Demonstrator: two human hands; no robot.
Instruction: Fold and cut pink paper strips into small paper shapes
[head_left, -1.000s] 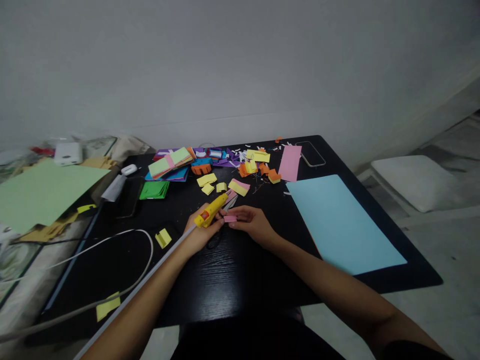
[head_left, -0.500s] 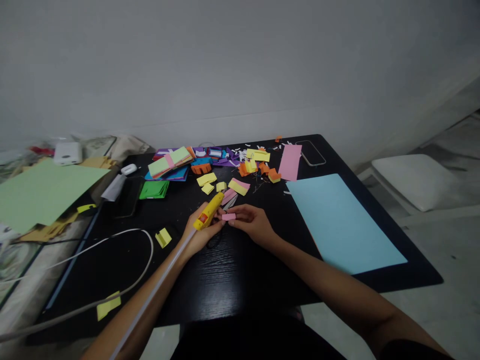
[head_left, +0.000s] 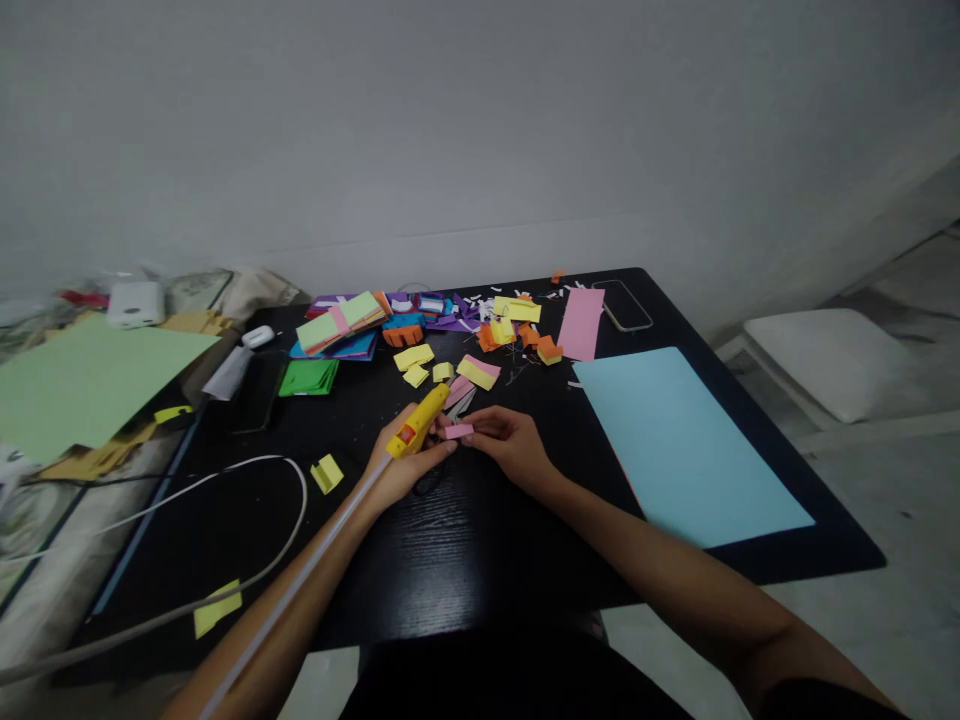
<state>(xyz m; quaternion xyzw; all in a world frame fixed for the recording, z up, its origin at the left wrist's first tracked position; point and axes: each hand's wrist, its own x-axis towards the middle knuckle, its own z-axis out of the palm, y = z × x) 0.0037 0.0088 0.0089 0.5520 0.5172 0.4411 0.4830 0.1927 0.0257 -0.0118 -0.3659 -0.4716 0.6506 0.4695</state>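
Observation:
A yellow hot glue gun (head_left: 420, 424) rests in my left hand (head_left: 394, 470), its nozzle pointing away and a long pale glue stick (head_left: 300, 575) trailing from its rear over my forearm. Between my two hands is a small pink paper strip (head_left: 459, 432). My right hand (head_left: 517, 448) pinches the strip's right end with thumb and fingers. My left fingertips are at the strip's other end, partly hidden by the gun. Scissors (head_left: 461, 405) lie just beyond, beside pink and yellow paper pieces (head_left: 478, 374). Folded yellow paper bits (head_left: 414, 358) sit past the nozzle.
A large light blue sheet (head_left: 690, 450) covers the table's right side, with a pink sheet (head_left: 581, 324) and a phone (head_left: 626, 306) behind. Stacked coloured papers (head_left: 341, 325), green papers (head_left: 309, 377) and scraps line the back. A white cable (head_left: 304, 490) loops at left.
The pink strip and my right fingers have shifted very slightly; more of the strip's length shows. The glue gun stays in my left hand, almost unmoved.

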